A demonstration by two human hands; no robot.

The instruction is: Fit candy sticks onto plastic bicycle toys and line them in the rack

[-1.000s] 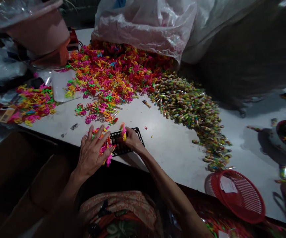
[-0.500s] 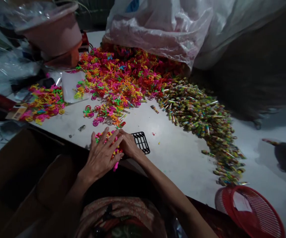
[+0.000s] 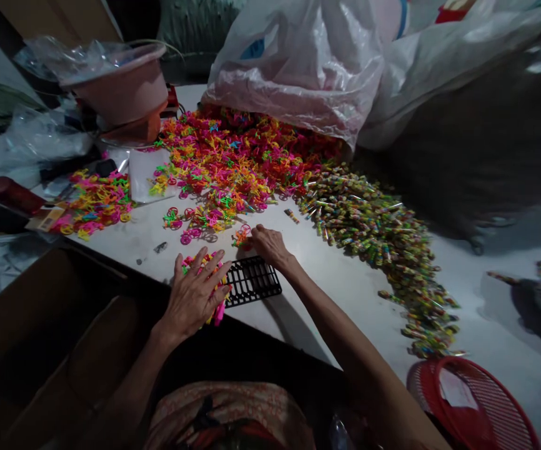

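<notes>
Neon plastic rings (image 3: 203,282), light and springy, best pinched at a rim, lay low centre under the flat, open left hand (image 3: 194,294) beside a black grid tray (image 3: 253,281), while the right hand (image 3: 267,244) closed on more.

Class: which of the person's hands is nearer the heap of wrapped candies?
The right hand: it lies just left of the candies, while the left hand rests farther away, beyond the black grid.
</notes>
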